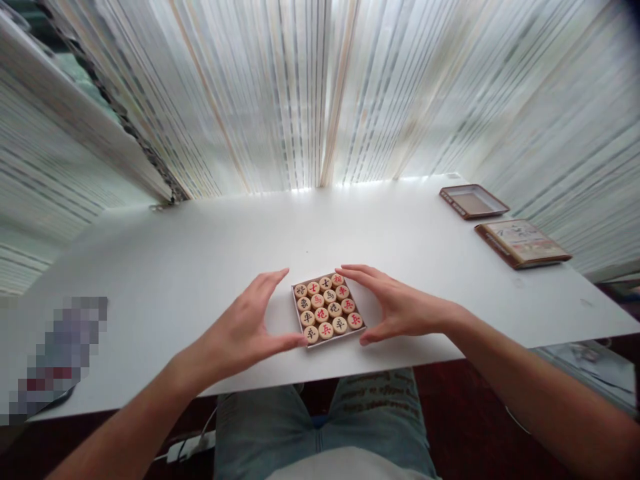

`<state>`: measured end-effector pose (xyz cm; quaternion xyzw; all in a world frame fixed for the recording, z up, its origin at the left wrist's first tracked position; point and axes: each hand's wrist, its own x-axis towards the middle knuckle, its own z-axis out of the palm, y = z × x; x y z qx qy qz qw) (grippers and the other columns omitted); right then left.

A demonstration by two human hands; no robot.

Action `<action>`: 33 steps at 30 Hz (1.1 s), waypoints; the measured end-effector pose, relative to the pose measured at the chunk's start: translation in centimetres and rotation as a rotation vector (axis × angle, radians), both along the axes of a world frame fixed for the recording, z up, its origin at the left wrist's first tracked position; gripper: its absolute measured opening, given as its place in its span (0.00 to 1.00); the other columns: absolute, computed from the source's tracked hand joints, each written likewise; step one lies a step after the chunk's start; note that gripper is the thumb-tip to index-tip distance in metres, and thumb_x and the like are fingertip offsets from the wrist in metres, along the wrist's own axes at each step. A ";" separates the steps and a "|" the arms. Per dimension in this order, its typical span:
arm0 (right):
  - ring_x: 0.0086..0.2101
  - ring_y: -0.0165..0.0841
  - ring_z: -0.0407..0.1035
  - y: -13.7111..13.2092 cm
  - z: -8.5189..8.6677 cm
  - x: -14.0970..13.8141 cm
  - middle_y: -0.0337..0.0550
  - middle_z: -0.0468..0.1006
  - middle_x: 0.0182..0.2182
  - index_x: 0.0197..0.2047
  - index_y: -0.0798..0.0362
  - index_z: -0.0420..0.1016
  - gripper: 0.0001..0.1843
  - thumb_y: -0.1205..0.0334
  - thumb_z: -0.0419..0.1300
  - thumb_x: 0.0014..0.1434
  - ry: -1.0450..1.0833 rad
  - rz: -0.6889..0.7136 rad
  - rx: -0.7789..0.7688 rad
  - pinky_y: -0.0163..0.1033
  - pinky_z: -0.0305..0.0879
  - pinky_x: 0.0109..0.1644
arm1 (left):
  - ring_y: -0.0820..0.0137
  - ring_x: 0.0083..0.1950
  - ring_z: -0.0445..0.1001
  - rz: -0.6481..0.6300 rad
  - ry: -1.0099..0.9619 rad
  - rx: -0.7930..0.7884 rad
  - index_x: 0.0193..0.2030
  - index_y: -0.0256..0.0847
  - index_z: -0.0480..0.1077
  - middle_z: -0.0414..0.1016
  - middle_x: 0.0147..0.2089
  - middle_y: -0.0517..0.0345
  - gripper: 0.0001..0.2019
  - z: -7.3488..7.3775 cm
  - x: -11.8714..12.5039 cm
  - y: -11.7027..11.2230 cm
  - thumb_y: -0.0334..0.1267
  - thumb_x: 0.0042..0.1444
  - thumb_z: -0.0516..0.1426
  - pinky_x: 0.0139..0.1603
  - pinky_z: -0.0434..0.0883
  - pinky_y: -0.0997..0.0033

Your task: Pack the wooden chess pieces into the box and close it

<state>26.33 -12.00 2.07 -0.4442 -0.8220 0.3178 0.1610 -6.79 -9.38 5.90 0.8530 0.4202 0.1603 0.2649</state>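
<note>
A shallow square box [336, 338] stands on the white table near its front edge. It is filled with several rows of round wooden Chinese chess pieces [321, 315], marked with red or black characters. My left hand [250, 320] is at the box's left side, its fingers stretched forward and its thumb tip at the near left corner. On the other side, my right hand [393, 303] is spread, with fingertips by the far right corner and thumb near the front right corner. Whether the fingertips touch the box, I cannot tell.
At the right end of the white table [200, 247] lie an open shallow box lid [475, 201] and a flat box with a picture cover [525, 241]. A pixelated object [60, 360] is at the left edge. Striped curtains [310, 93] hang behind the table.
</note>
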 end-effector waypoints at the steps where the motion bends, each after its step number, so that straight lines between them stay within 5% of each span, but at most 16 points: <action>1: 0.76 0.52 0.48 0.0 -0.2 0.1 0.53 0.52 0.77 0.81 0.43 0.47 0.65 0.50 0.79 0.50 0.006 0.000 0.006 0.60 0.50 0.79 | 0.42 0.75 0.64 -0.009 0.037 -0.003 0.77 0.36 0.55 0.63 0.75 0.30 0.56 -0.9 -0.2 -0.6 0.63 0.50 0.71 0.76 0.63 0.36; 5: 0.74 0.51 0.52 -0.5 -0.8 0.1 0.52 0.58 0.74 0.79 0.42 0.51 0.59 0.53 0.78 0.53 0.040 -0.017 0.055 0.61 0.52 0.79 | 0.42 0.80 0.55 -0.047 0.086 -0.012 0.81 0.38 0.44 0.53 0.80 0.29 0.62 -3.9 -0.3 -1.8 0.60 0.49 0.73 0.80 0.57 0.37; 9: 0.74 0.51 0.53 -0.9 -1.0 -0.2 0.52 0.57 0.75 0.80 0.40 0.51 0.59 0.55 0.78 0.54 0.061 -0.029 0.077 0.62 0.54 0.78 | 0.42 0.80 0.56 -0.044 0.039 0.021 0.81 0.42 0.43 0.54 0.80 0.31 0.60 -5.2 0.1 -1.8 0.60 0.52 0.71 0.79 0.58 0.36; 18: 0.72 0.55 0.57 1.4 -0.8 -0.4 0.55 0.61 0.73 0.79 0.41 0.55 0.58 0.51 0.79 0.52 0.055 -0.028 0.133 0.65 0.57 0.75 | 0.43 0.79 0.60 -0.081 0.021 0.078 0.81 0.38 0.45 0.57 0.79 0.30 0.53 -4.7 0.4 0.7 0.48 0.56 0.69 0.78 0.60 0.38; 23: 0.71 0.54 0.57 3.2 -0.8 -0.6 0.58 0.61 0.72 0.78 0.45 0.56 0.57 0.49 0.79 0.52 0.027 -0.030 0.151 0.64 0.57 0.75 | 0.42 0.78 0.60 -0.101 0.041 0.090 0.80 0.32 0.46 0.58 0.78 0.26 0.53 -4.5 0.4 3.1 0.49 0.55 0.68 0.78 0.60 0.39; 33: 0.70 0.55 0.58 5.5 -0.7 -1.2 0.57 0.63 0.71 0.77 0.44 0.57 0.56 0.50 0.79 0.52 0.018 -0.040 0.173 0.65 0.57 0.74 | 0.41 0.78 0.61 -0.119 0.044 0.129 0.81 0.36 0.43 0.59 0.77 0.28 0.53 -4.5 -0.1 5.5 0.49 0.58 0.66 0.77 0.62 0.38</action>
